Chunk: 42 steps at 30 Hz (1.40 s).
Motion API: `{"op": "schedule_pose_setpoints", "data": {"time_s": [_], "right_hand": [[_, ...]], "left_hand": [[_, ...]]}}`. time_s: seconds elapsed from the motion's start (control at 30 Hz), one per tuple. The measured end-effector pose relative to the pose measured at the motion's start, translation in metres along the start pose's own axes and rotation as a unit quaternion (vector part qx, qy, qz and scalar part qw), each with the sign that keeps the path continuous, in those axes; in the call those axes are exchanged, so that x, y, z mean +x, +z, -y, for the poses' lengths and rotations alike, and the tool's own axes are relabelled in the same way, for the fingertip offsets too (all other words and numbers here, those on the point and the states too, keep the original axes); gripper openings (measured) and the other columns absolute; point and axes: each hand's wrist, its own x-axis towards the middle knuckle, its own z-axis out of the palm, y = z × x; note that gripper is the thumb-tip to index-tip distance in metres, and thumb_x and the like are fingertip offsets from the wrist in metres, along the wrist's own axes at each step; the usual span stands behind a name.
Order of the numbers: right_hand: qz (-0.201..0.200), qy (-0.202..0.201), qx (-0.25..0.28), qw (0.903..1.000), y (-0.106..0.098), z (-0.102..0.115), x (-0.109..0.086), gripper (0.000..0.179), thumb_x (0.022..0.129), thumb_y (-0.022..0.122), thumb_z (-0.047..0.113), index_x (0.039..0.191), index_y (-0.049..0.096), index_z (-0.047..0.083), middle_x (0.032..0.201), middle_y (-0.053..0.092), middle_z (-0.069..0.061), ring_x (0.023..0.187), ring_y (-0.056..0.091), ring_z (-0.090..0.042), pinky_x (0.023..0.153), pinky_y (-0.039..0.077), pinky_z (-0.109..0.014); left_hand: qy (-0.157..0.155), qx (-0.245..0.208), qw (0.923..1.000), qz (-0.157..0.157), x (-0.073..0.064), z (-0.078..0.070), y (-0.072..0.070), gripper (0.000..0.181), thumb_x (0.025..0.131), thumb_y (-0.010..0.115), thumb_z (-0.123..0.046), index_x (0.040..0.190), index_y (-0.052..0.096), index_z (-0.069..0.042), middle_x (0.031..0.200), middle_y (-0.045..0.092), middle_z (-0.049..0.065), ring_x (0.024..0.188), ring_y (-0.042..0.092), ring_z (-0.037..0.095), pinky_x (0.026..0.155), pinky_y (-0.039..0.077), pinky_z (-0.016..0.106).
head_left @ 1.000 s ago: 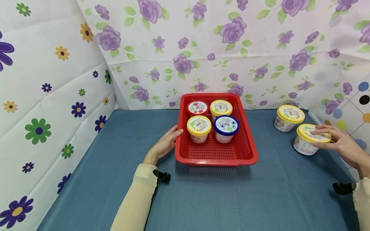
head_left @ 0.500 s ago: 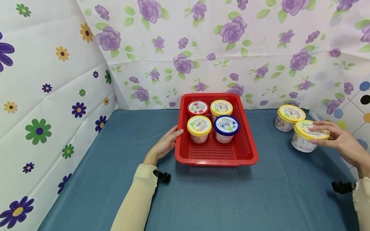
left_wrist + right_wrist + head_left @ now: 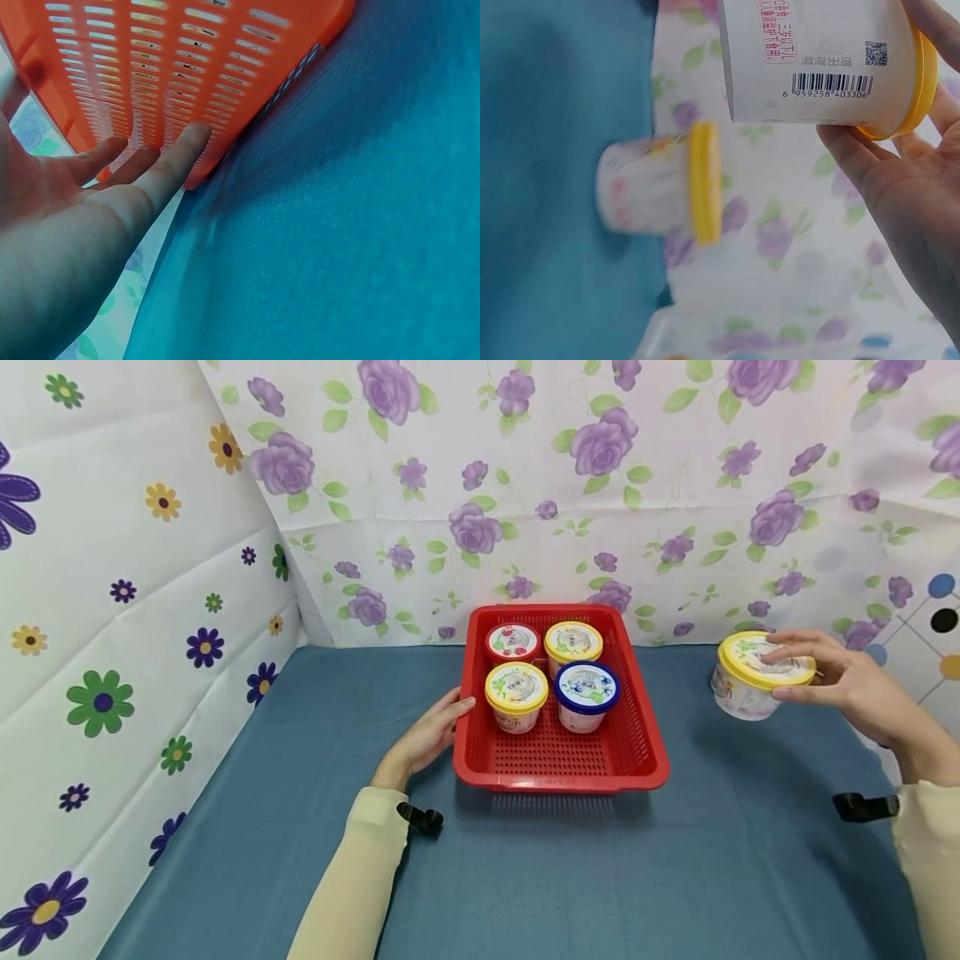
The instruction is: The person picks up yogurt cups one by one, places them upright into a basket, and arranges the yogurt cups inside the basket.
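Observation:
My left hand (image 3: 427, 731) holds the left side of a red plastic basket (image 3: 562, 780), thumb at the rim; in the left wrist view, its fingers lie against the slotted outer wall. Inside the basket stand a red-lidded tub (image 3: 513, 643), two yellow-lidded tubs, one in front (image 3: 517, 687) and one behind (image 3: 573, 640), and a blue-lidded tub (image 3: 587, 687). At the right, my right hand (image 3: 862, 681) grips a white tub (image 3: 750, 697) by its yellow lid, raised over the table. Another yellow-lidded tub (image 3: 649, 187) stands on the table, mostly hidden behind the held one in the head view.
A blue cloth (image 3: 540, 877) covers the table. Purple-flowered sheeting (image 3: 472, 527) hangs along the back, and more patterned sheeting (image 3: 150, 635) closes off the left. Dotted sheeting (image 3: 947, 643) borders the right side.
My right hand has lifted the yellow-lidded tub up and to the left, and it now overlaps the other tub in the head view. The left hand and basket have stayed put.

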Motion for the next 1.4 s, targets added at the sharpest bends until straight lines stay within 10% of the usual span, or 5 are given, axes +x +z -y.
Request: {"op": "schedule_pose_setpoints", "data": {"time_s": [0.93, 1.4], "right_hand": [[0.103, -0.033, -0.003, 0.9941, 0.033, 0.105, 0.073, 0.044, 0.091, 0.075, 0.005, 0.134, 0.067, 0.011, 0.154, 0.04, 0.005, 0.125, 0.047, -0.025, 0.083, 0.057, -0.024], [0.215, -0.077, 0.047, 0.9725, 0.079, 0.142, 0.117, 0.038, 0.092, 0.075, 0.005, 0.129, 0.071, 0.01, 0.154, 0.04, 0.001, 0.132, 0.047, -0.028, 0.092, 0.057, -0.03]], "left_hand": [[0.0, 0.003, 1.0, 0.0, -0.001, -0.001, -0.001, 0.057, 0.11, 0.049, -0.033, 0.161, 0.03, -0.016, 0.155, 0.049, 0.014, 0.138, 0.052, 0.037, 0.108, 0.051, 0.044], [0.004, -0.006, 1.0, 0.005, -0.002, -0.001, -0.001, 0.058, 0.11, 0.049, -0.033, 0.161, 0.03, -0.013, 0.156, 0.047, 0.014, 0.141, 0.049, 0.039, 0.109, 0.05, 0.045]]}}
